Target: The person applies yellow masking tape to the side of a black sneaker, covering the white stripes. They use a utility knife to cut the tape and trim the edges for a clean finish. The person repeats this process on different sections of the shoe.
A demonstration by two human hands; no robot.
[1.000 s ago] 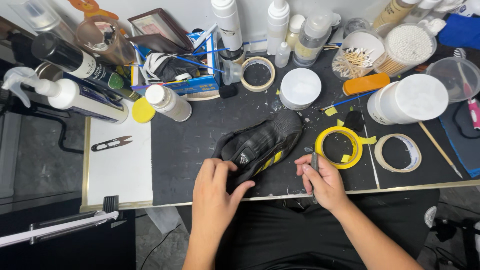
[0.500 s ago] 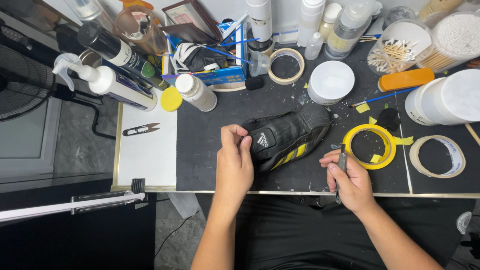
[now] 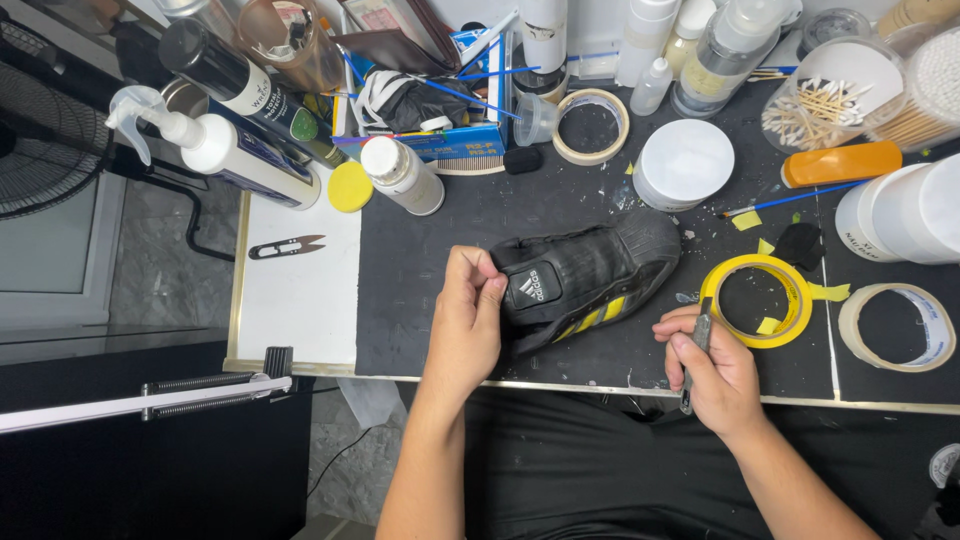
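The black shoe [image 3: 585, 275] with yellow stripes lies on its side on the dark work mat [image 3: 450, 260], toe pointing away from you and to the right, heel end nearest your left hand [image 3: 465, 325]. Seen from the head camera, the only view, you have that hand's fingers curled together and pinched on the shoe's tongue and collar, wrist bent, forearm rising from the bench's near edge. Your right hand [image 3: 712, 372] rests just right of the shoe, near its sole, fingers closed around a slim grey-handled tool [image 3: 697, 350] held like a pen, tip angled up toward the shoe's side; thumb and forefinger clamp the shaft.

By the look of it, you are steadying the shoe before working on its side or sole edge with the tool. The next move seems to call for a firm hold at the collar and for bringing the tool's tip across to the shoe without dragging it over the stripes.

Just right of the shoe sits a yellow tape roll [image 3: 757, 301], with a paler tape roll [image 3: 897, 326] farther right. Beyond the shoe's toe stands a white lidded jar [image 3: 684, 164]. Well left of the shoe, small thread snips [image 3: 286, 246] lie on a white board [image 3: 300, 300]
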